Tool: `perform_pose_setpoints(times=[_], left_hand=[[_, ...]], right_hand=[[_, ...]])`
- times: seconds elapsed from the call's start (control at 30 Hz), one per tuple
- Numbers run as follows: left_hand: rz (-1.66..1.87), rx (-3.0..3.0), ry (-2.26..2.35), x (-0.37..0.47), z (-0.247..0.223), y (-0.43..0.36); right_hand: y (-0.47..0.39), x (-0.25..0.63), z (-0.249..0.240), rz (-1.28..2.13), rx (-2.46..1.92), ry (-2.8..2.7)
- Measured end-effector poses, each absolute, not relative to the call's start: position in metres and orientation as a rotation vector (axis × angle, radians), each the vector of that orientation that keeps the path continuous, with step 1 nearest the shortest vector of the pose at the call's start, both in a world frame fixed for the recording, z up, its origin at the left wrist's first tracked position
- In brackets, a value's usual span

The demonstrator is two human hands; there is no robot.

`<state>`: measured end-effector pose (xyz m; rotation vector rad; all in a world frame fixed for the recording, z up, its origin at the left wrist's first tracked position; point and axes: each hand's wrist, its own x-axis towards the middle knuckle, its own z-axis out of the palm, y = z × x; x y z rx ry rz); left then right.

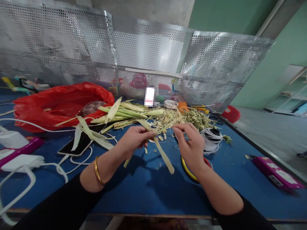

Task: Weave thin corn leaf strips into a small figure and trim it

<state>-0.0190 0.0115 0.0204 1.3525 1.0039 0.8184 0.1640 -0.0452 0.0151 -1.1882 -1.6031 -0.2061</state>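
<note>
My left hand (134,140), a gold bangle on its wrist, pinches a pale yellow-green strip of husk (165,158) between thumb and fingers. The strip's free end slants down to the right over the blue table. To the right, my right hand (192,145) is closed with thumb and forefinger together near the strip's far side; anything in that pinch is too fine to make out. Beyond both hands lie long green and cream husk leaves (130,113) and a heap of shredded bits (170,116). Partly under my right forearm is a yellow and red looped handle (188,171).
An open red plastic bag (59,92) stands at the left. Near it lie a phone (86,145) and white charging cables (57,169). A coil of white cord (212,135), dried greenery (199,118) and a purple pack (275,174) are right. A perforated metal screen (148,48) closes the back.
</note>
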Motion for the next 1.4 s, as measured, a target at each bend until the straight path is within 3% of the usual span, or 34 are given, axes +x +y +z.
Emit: perform_pose_setpoints(times=[0.17, 0.27, 0.4, 0.7, 1.0, 1.23, 1.4], left_hand=[[0.528, 1.528, 0.862, -0.01, 0.017, -0.002], [0.462, 1.556, 0.791, -0.007, 0.01, -0.002], [0.432, 1.596, 0.811, -0.004, 0.001, -0.003], [0.334, 1.622, 0.782, 0.001, -0.007, -0.008], [0.289, 1.608, 0.797, -0.003, -0.005, -0.01], [0.206, 1.598, 0.856, 0.0, -0.003, -0.012], [0.392, 1.469, 0.954, 0.004, -0.007, -0.009]], right_hand=[[-0.045, 0.157, 0.011, -0.276, -1.318, -1.855], [-0.04, 0.154, 0.006, 0.251, -1.384, -1.918], [-0.034, 0.151, 0.0, 0.935, -1.255, -1.586], [-0.034, 0.15, 0.001, 1.263, -1.055, -1.117], [-0.028, 0.154, 0.001, 1.159, -1.035, -1.107], [-0.032, 0.157, 0.007, 0.658, -1.264, -1.392], [-0.043, 0.152, 0.008, 0.408, -1.054, -1.645]])
